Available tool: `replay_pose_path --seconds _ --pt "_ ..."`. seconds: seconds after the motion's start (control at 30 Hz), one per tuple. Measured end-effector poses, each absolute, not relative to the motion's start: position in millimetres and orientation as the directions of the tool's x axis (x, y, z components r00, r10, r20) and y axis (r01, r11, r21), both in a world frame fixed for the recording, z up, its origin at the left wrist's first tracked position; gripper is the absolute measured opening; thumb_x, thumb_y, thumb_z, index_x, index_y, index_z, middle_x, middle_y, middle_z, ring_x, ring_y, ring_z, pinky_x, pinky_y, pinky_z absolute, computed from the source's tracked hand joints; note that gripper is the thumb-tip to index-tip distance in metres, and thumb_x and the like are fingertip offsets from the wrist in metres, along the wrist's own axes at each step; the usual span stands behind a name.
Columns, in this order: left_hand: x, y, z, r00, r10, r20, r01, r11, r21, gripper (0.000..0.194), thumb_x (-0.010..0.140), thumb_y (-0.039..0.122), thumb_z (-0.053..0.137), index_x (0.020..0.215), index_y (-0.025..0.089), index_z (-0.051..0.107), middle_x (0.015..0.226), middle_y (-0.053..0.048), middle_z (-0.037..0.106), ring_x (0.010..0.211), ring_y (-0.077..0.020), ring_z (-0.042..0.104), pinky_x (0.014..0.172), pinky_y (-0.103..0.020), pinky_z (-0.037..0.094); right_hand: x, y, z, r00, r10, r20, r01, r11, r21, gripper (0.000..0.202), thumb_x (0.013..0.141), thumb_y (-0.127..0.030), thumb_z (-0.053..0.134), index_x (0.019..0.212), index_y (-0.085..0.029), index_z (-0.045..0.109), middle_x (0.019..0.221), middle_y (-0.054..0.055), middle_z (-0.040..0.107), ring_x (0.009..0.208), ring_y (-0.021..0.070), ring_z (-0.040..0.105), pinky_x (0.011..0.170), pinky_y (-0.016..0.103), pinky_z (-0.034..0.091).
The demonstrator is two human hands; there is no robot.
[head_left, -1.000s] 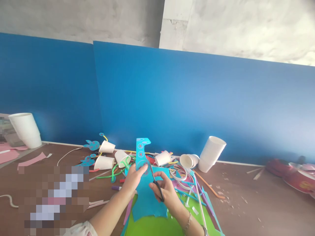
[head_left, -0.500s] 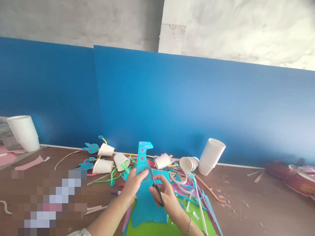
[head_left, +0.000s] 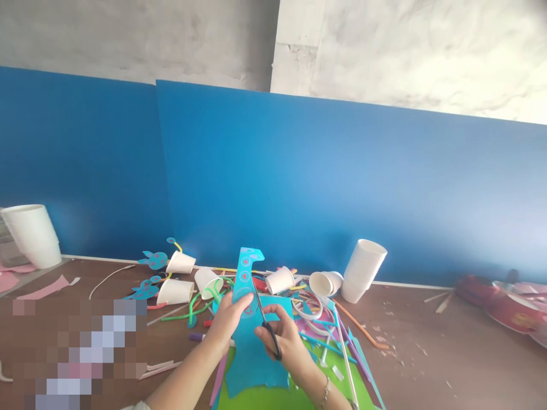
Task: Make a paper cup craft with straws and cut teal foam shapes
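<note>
Since the earlier frame, our view has swung slightly right, sliding the cups (head_left: 280, 281) left. The blue panel (head_left: 273, 171) lines the far edge of the surface (head_left: 427, 353); scraps (head_left: 399, 361) dot the stretch right of the cup stack (head_left: 363, 272). Our left hand (head_left: 228, 319) has its fingers clamped on the patterned blue paper (head_left: 244, 277); our right hand (head_left: 288, 341) has its fingers closed around the scissors (head_left: 270, 332), blades at the paper's right edge.

Blue paper strip (head_left: 245, 277) with pink hearts inside pale rings.
</note>
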State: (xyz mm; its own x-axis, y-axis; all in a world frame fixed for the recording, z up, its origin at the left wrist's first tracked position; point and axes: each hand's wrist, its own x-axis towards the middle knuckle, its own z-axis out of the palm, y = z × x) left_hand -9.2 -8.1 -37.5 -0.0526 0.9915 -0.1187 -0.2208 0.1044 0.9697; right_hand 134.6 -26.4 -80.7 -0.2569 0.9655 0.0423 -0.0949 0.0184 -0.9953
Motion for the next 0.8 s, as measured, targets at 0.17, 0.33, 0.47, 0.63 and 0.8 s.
replay_pose_path --seconds 0.17,0.33,0.47,0.63,0.8 --pt "-10.1 -7.3 -38.5 -0.001 0.995 -0.097 -0.223 0.094 0.970 0.030 0.064 0.041 0.070 0.080 0.016 0.064 0.071 -0.002 0.069 0.069 -0.0210 0.062 0.066 -0.030 0.048 134.7 -25.2 -80.2 -0.272 0.961 0.049 -0.095 0.024 -0.995 0.049 0.070 -0.051 0.073 0.094 -0.021 0.042 0.041 -0.015 0.043 0.033 0.0047 0.035 0.034 0.016 0.020" --pt "-10.6 -7.0 -36.4 0.006 0.996 -0.091 -0.218 0.091 0.972 0.030 0.062 0.041 0.070 0.078 0.016 0.066 0.070 -0.002 0.069 0.066 -0.0198 0.061 0.064 -0.029 0.047 135.6 -25.3 -79.1 -0.268 0.962 0.051 -0.084 0.029 -0.996 0.049 0.069 -0.047 0.075 0.094 -0.021 0.042 0.040 -0.015 0.041 0.032 0.0043 0.033 0.033 0.016 0.020" --pt "-11.9 -5.1 -36.6 0.016 0.996 -0.093 -0.204 0.094 0.974 0.031 0.061 0.041 0.071 0.078 0.015 0.065 0.069 -0.002 0.068 0.065 -0.0194 0.060 0.063 -0.029 0.047 136.3 -24.6 -78.7 -0.269 0.962 0.042 -0.084 0.020 -0.996 0.048 0.069 -0.049 0.074 0.093 -0.022 0.043 0.041 -0.016 0.037 0.033 0.0037 0.031 0.032 0.015 0.020" --pt "-12.9 -4.1 -36.8 0.032 0.995 -0.097 -0.211 0.102 0.972 0.031 0.061 0.040 0.071 0.078 0.015 0.064 0.068 -0.002 0.067 0.065 -0.0195 0.061 0.063 -0.029 0.048 138.1 -22.7 -81.3 -0.280 0.959 0.039 -0.092 0.013 -0.996 0.048 0.070 -0.049 0.074 0.094 -0.022 0.042 0.043 -0.016 0.036 0.034 0.0036 0.032 0.032 0.015 0.022" --pt "-14.0 -5.6 -35.6 0.025 0.994 -0.110 -0.201 0.113 0.973 0.032 0.061 0.041 0.071 0.078 0.016 0.064 0.068 -0.002 0.067 0.065 -0.0196 0.061 0.062 -0.029 0.047 141.6 -19.9 -82.4 -0.301 0.953 0.037 -0.070 0.016 -0.997 0.048 0.070 -0.047 0.075 0.095 -0.022 0.042 0.042 -0.017 0.038 0.032 0.0039 0.033 0.031 0.015 0.023"
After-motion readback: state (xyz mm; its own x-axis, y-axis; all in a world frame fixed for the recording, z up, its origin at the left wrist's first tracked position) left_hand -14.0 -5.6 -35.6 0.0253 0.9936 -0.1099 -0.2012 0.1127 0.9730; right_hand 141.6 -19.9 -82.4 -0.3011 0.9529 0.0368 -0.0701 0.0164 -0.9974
